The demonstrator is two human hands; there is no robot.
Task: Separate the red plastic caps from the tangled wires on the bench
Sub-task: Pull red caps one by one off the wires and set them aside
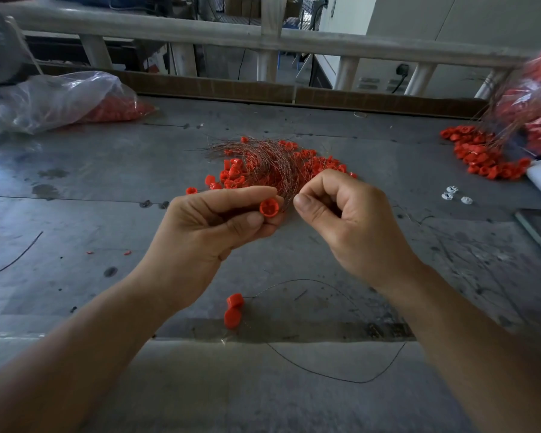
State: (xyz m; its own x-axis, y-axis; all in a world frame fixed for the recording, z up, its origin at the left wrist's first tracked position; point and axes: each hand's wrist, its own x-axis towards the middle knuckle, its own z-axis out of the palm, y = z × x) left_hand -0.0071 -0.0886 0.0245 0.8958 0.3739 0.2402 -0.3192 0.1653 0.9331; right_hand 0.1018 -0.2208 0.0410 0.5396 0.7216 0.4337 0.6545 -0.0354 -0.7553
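Pinched between thumb and fingers of the left hand: one red cap, open end turned toward the camera. Closed in a fingertip pinch, the right hand, thumb pressed to forefinger just at three o'clock of the cap — probably on a strand of wire, though too fine to confirm. Both forearms reaching in from six o'clock, wrists raised off the bench, hands nearly touching.

Just beyond the knuckles, toward twelve o'clock: the tangled wires, a thin coppery fan with the heap of red caps caught in and around it. Nearer, at six o'clock from the hands, a separated cap pair lying on the bench with a long dark wire looping away. At two o'clock, a second pile of caps beside a blurred bag; at ten o'clock, a clear plastic bag with more red inside.

Likely handling: light, rigid, smooth little caps — easy to squirt out of a loose pinch, so best gripped across the round wall, not the rim. Hair-thin, springy wires, apt to kink, snag on neighbours and drag other caps along; best taken close to the cap and drawn straight out rather than sideways. Sharp ends possible, worth minding the fingertips.
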